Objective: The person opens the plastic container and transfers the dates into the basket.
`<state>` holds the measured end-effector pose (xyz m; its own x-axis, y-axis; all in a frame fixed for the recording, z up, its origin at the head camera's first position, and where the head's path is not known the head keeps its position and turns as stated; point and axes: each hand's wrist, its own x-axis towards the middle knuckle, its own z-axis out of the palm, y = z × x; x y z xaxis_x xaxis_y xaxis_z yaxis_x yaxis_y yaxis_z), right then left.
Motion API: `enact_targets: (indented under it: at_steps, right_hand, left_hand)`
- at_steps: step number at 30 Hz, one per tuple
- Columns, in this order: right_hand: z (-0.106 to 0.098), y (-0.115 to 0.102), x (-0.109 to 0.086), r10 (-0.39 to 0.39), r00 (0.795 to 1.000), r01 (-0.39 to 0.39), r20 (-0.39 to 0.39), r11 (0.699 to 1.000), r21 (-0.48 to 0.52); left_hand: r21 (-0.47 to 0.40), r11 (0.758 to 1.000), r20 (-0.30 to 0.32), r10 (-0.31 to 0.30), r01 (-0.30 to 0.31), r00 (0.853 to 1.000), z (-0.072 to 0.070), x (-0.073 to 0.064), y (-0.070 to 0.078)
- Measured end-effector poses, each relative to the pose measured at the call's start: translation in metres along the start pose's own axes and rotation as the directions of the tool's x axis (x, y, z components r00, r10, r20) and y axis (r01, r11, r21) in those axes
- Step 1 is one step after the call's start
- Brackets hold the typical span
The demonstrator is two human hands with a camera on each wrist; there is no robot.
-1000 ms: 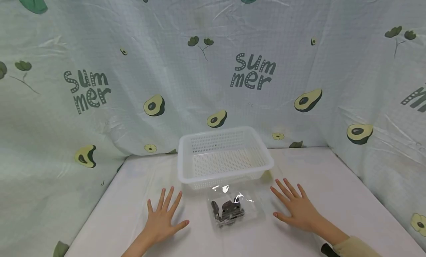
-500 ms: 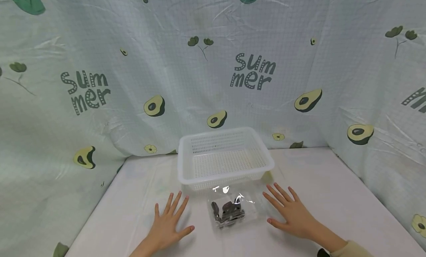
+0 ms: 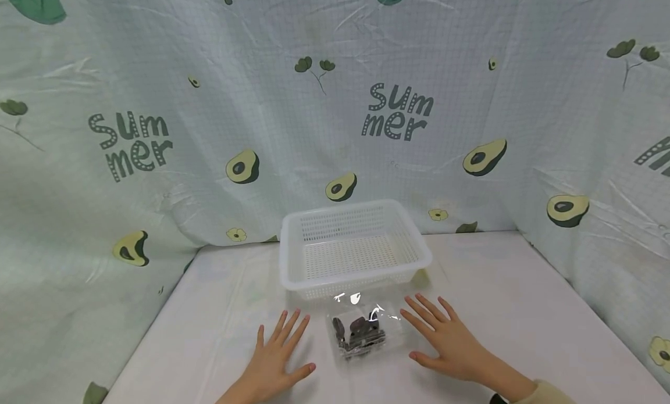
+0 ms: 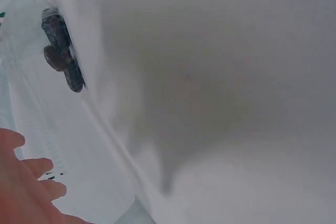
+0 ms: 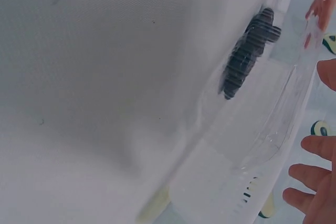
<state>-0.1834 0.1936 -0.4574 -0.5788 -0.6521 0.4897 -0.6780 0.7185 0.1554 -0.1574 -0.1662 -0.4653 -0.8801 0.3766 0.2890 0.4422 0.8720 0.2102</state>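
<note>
A clear plastic bag [image 3: 389, 325] lies on the white table between the two hands. Inside it are several small dark brown pieces [image 3: 361, 334], seen also as a dark cluster [image 4: 63, 51] in the left wrist view; what they are cannot be told. To the left of the bag, the left hand [image 3: 272, 360] is spread with straight fingers and holds nothing. On the other side, the right hand [image 3: 447, 346] is spread too, its fingertips close to the bag's right edge. Both palms face down over the table, with shadows beneath them.
Just behind the bag stands a white plastic basket [image 3: 350, 281] with perforated walls and nothing visible inside. A pale cloth [image 3: 293, 119] printed with avocados hangs around the back and sides of the white table [image 3: 471, 264].
Both hands have moved inward toward the bag and slightly nearer the person, fingers still spread. The bag and the basket have stayed in place.
</note>
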Motion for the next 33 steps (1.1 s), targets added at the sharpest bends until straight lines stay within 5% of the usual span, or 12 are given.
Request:
enact_targets:
  at_steps: [7, 15, 20, 24, 33]
  right_hand:
    - [0.001, -0.009, 0.008, -0.049, 0.999, 0.050, -0.023, 0.998, 0.031]
    - [0.007, -0.022, 0.019, -0.135, 0.988, 0.139, -0.078, 0.989, 0.049]
    - [0.011, -0.028, 0.024, -0.174, 0.979, 0.180, -0.102, 0.983, 0.048]
    - [0.014, -0.033, 0.028, -0.200, 0.973, 0.206, -0.114, 0.977, 0.048]
    - [0.016, -0.042, 0.040, -0.237, 0.966, 0.240, -0.099, 0.971, 0.016]
  left_hand:
    - [-0.194, 0.981, 0.070, 0.028, -0.014, 0.997, -0.001, 0.003, 0.013]
    - [-0.439, 0.892, 0.217, -0.006, 0.103, 0.976, -0.003, 0.007, 0.026]
    - [-0.556, 0.827, 0.173, 0.009, 0.090, 0.985, 0.001, 0.008, 0.032]
    - [-0.671, 0.727, 0.170, -0.041, 0.146, 0.985, 0.003, 0.010, 0.036]
    - [-0.858, 0.384, 0.326, -0.108, 0.342, 0.939, 0.001, 0.013, 0.043]
